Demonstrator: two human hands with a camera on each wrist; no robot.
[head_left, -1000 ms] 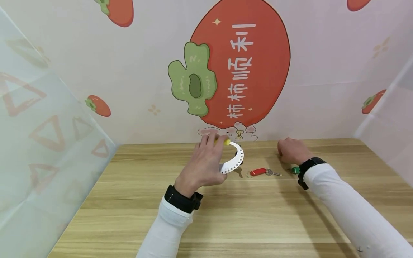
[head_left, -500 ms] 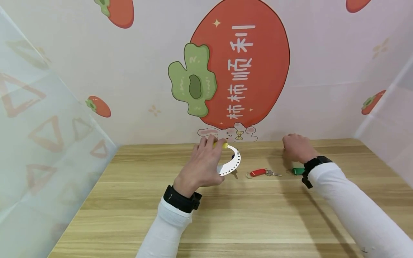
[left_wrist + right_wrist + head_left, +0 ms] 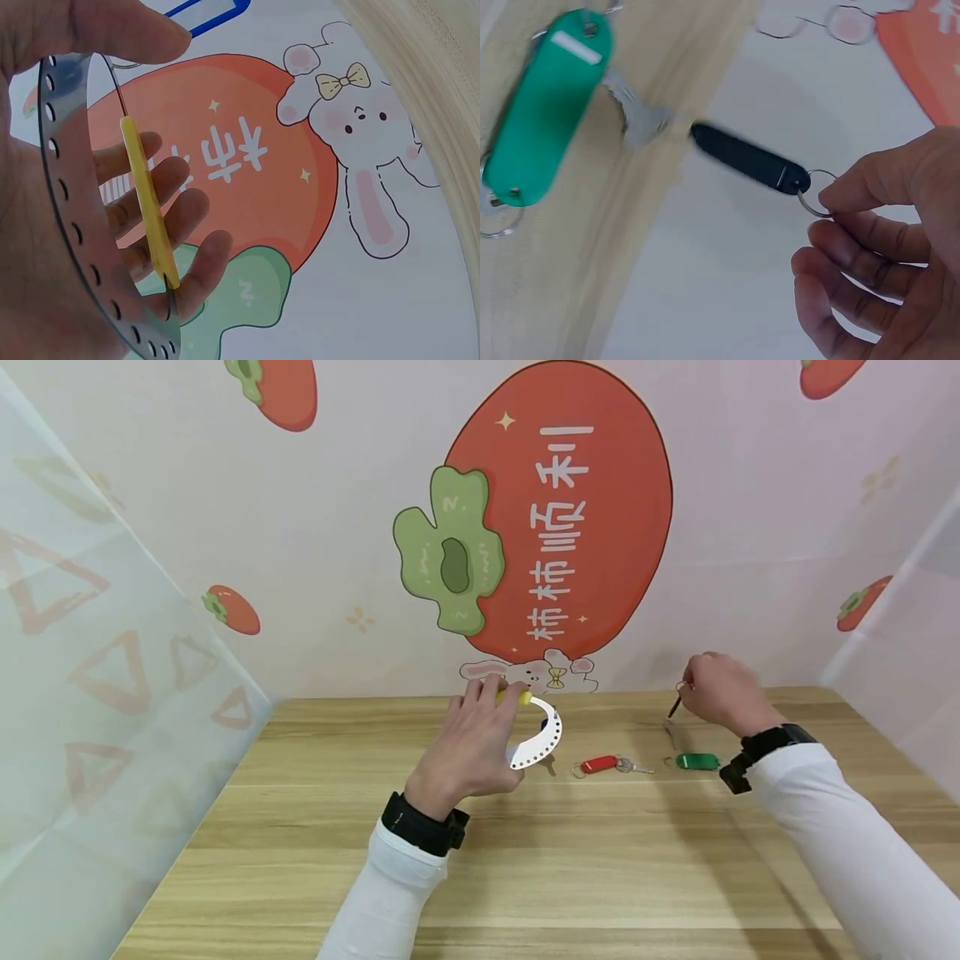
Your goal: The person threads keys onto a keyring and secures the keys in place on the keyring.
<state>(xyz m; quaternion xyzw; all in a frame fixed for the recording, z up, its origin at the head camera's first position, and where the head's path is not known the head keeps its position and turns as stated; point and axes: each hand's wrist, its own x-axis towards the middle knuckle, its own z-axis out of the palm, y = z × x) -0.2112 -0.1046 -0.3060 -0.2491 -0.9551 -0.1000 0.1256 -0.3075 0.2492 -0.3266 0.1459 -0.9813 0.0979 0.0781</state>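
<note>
My left hand (image 3: 468, 747) grips a D-shaped key holder, a curved flat metal strip (image 3: 542, 747) with a row of holes and a yellow bar (image 3: 150, 202). In the left wrist view the strip lies along the palm, with the fingers beyond the bar. A blue key tag (image 3: 214, 19) shows near the thumb there. My right hand (image 3: 723, 689) pinches the ring (image 3: 814, 206) of a black key tag (image 3: 750, 159) between thumb and forefinger. The tag hangs near the table's back edge. A blurred silver key (image 3: 639, 112) shows just past the tag's far end.
On the wooden table (image 3: 495, 877), a red key tag (image 3: 598, 764) with a key (image 3: 636, 767) lies between the hands. To its right is a green key tag (image 3: 697, 762), just below my right hand. A printed wall sheet (image 3: 322, 552) rises behind the table.
My right hand has risen and moved right, bringing the black tag into sight and uncovering the green tag. My left hand and the key holder have barely shifted.
</note>
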